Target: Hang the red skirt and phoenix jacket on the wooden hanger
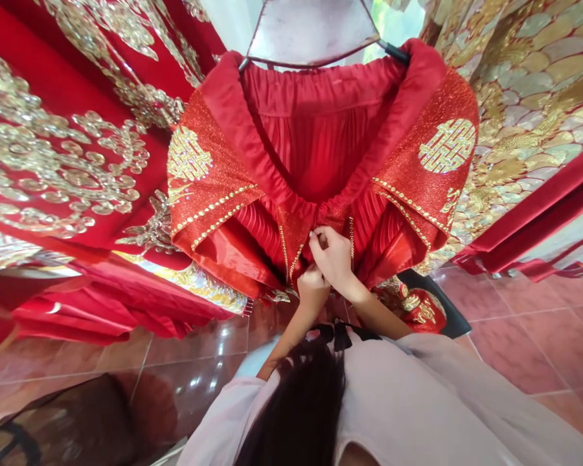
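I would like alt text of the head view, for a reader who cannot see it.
A person's right hand, just above the left hand, touches the front of a gold-decorated red skirt near its waistband, hung from a hanger. Beaded red cloth is at left, gold scaled cloth at right, above a tiled floor.

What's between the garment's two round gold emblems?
Glittery red panels, the gathered waistband, and pleated inner fabric inside its opening; head view.
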`<state>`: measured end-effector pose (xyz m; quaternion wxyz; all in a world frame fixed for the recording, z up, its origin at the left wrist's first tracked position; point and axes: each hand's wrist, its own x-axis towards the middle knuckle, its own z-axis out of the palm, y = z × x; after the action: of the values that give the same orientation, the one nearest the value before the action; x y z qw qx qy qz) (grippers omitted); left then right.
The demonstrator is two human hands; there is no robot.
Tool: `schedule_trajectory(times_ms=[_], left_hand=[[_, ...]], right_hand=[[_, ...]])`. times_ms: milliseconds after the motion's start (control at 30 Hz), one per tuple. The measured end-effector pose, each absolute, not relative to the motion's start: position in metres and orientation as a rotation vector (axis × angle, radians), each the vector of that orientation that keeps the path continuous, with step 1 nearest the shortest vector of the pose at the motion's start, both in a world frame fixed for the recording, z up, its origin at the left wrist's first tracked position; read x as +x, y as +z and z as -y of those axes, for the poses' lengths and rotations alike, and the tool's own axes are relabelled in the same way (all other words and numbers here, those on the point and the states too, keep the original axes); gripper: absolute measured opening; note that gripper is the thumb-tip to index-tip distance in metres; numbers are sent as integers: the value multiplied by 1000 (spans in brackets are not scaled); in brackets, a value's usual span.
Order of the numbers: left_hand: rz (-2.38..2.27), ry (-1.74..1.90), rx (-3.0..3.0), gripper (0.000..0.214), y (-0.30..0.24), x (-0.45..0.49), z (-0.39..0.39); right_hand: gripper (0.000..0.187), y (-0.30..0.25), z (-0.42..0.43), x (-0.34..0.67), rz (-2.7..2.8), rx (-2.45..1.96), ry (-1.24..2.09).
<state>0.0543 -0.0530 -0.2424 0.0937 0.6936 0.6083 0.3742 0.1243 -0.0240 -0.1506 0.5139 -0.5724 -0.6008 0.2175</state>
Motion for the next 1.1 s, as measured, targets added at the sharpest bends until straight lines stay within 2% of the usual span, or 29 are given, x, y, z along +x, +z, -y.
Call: schedule_trajectory(times_ms=[200, 333, 533, 667, 867, 1000, 1100], left_hand=[[-1762, 1081, 2113, 18, -235, 52, 56], [-1758, 1046, 2123, 16, -235, 53, 57], [-1772, 974, 2089, 19, -211, 41, 62], [-1591, 1246, 1946, 20, -183, 31, 65], [-1283, 1491, 1546, 40, -164, 31, 55], [-1281, 1553, 1408, 44, -169, 39, 55], [-1261, 1549, 1317, 44, -172, 45, 60]], right_hand=[[13, -146, 26, 127, 1487, -1453, 444], [23, -150, 28, 128, 1503, -1483, 405], [24, -152, 37, 140, 1594, -1352, 539], [22, -167, 54, 146, 1732, -1306, 729], [21, -167, 56, 160, 1822, -1185, 951], [21, -143, 27, 169, 1488, -1146, 756], [22, -137, 9, 163, 1538, -1150, 717]])
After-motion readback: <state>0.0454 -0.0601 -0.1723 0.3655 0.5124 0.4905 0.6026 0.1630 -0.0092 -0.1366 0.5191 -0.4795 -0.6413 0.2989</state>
